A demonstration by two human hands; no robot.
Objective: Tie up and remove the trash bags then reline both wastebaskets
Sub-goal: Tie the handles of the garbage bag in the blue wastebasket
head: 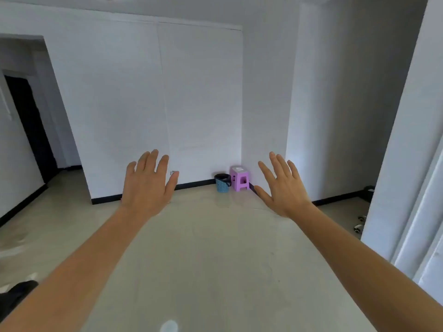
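At the far left a dark doorway [26, 125] opens off the room. The left hand [146, 185] is held out ahead, back upward, fingers straight and spread, holding nothing. Between the two hands, well away across the pale floor [215, 259], the blue wastebasket [222, 184] stands upright at the foot of the white wall [143, 92], with a dark bag [221, 176] folded over its rim. Just beside it, in the corner, stands a purple stool [239, 179]; whether the two touch cannot be told. The right hand [282, 188] is stretched forward too, fingers splayed and empty. Further right, chair wheels [359, 224] show past a wall's edge. Only one wastebasket is in view, and the bag looks untied, so the task seems to be at its start, with the approach as the step in hand. It would go best to walk right up and crouch, coming from the front or left, since the stool crowds the other side. Then peel the bag's edge off the rim all round and gather it evenly before lifting. One hand should steady the light basket so it does not tip.
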